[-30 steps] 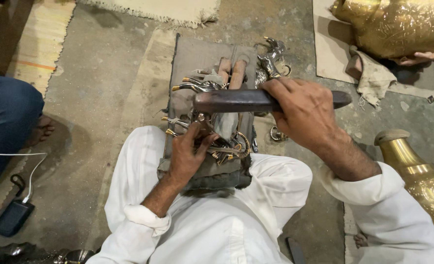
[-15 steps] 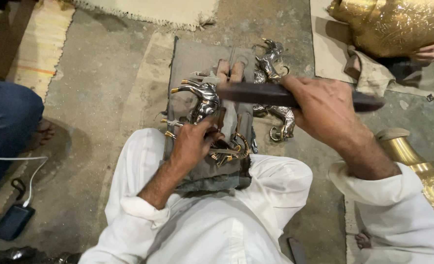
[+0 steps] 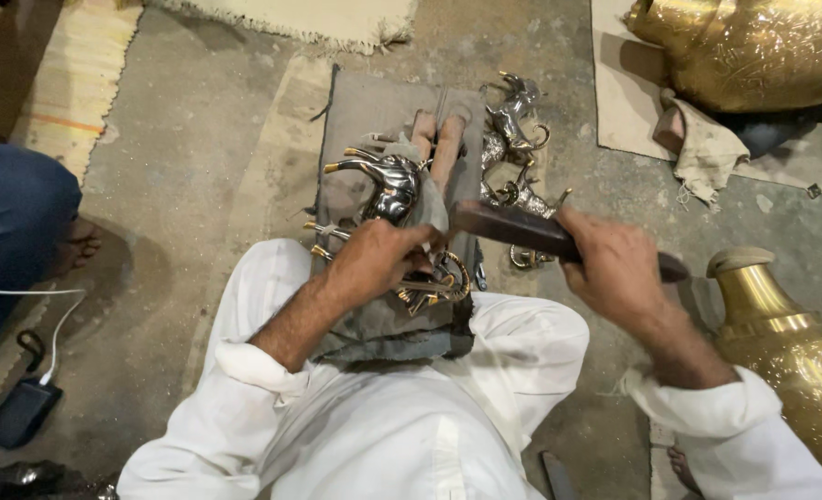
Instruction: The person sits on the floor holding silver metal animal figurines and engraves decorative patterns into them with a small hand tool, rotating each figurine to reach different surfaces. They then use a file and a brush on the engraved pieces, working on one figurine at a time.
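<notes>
Metalcraft workshop, floor-level, hand work. Evidence as follows. Bare concrete floor (image 3: 198,148), stained and dusty, serving as the working place; seated cross-legged position in white garments. Grey cloth pad (image 3: 374,102) laid out in front, carrying several polished metal animal figurines (image 3: 513,130) with gold-toned horns. Dark wooden-handled tool (image 3: 522,230) in use over one figurine (image 3: 388,181). Large engraved brass vessel (image 3: 753,56) at upper right on a sheet of cardboard (image 3: 624,102), crumpled rag (image 3: 702,148) beside it. Second brass vase (image 3: 790,343) at right. Woven mats (image 3: 68,74) along the edges. Another person's blue-trousered leg (image 3: 12,231) at left.
</notes>
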{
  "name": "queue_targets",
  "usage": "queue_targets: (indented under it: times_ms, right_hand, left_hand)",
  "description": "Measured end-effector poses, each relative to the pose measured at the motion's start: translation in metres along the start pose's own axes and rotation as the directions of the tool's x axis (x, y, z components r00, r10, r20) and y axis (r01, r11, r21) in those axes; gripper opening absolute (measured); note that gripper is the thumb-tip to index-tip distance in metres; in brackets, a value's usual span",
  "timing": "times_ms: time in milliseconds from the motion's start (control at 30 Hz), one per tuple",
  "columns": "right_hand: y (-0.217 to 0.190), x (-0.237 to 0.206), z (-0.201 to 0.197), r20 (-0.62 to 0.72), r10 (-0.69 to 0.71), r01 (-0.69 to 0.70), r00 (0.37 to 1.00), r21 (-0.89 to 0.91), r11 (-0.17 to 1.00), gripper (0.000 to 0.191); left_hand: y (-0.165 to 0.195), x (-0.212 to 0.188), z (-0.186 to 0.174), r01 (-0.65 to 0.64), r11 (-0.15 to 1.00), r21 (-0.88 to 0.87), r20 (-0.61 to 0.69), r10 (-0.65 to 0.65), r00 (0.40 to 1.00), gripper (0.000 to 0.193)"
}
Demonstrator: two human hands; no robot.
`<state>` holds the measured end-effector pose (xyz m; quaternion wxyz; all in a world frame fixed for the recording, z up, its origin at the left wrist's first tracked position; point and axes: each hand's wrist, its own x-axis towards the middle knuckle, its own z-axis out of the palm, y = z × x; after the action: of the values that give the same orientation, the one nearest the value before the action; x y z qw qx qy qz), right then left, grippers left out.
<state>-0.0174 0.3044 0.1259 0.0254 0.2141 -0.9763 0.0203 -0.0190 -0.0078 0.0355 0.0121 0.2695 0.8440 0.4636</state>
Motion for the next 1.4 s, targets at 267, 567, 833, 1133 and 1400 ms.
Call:
queue_targets:
  times_ms: [267,567,833,1133,1400]
  right_hand:
    - [0.007,-0.028,0.026,-0.158,0.398,-0.217,0.904,0.632,0.744,0.039]
    - [-0.011,-0.062,0.036,-0.147,0.250,-0.218,0.957,0.202,0.955,0.038]
    - [-0.016,-0.067,0.041,-0.115,0.186,-0.165,0.976,0.165,0.972,0.044]
    - [-0.016,-0.022,0.018,0.115,0.187,-0.213,0.976,0.277,0.937,0.043]
    - [-0.049,0.035,-0.024,-0.160,-0.233,0.229,0.959,-0.046,0.972,0.036]
  left_hand:
    - [-0.001,0.003,-0.003,-0.128,0.986,0.108,0.105,0.116,0.988,0.031]
    - [0.006,0.013,-0.007,-0.213,0.964,0.158,0.305,0.157,0.939,0.035]
    - [0.002,0.008,-0.006,-0.153,0.982,0.114,0.182,0.131,0.975,0.032]
    - [-0.005,-0.043,0.027,0.031,0.994,-0.104,-0.436,-0.074,0.897,0.035]
    - [-0.004,-0.050,0.036,0.031,0.995,-0.100,-0.450,-0.073,0.890,0.024]
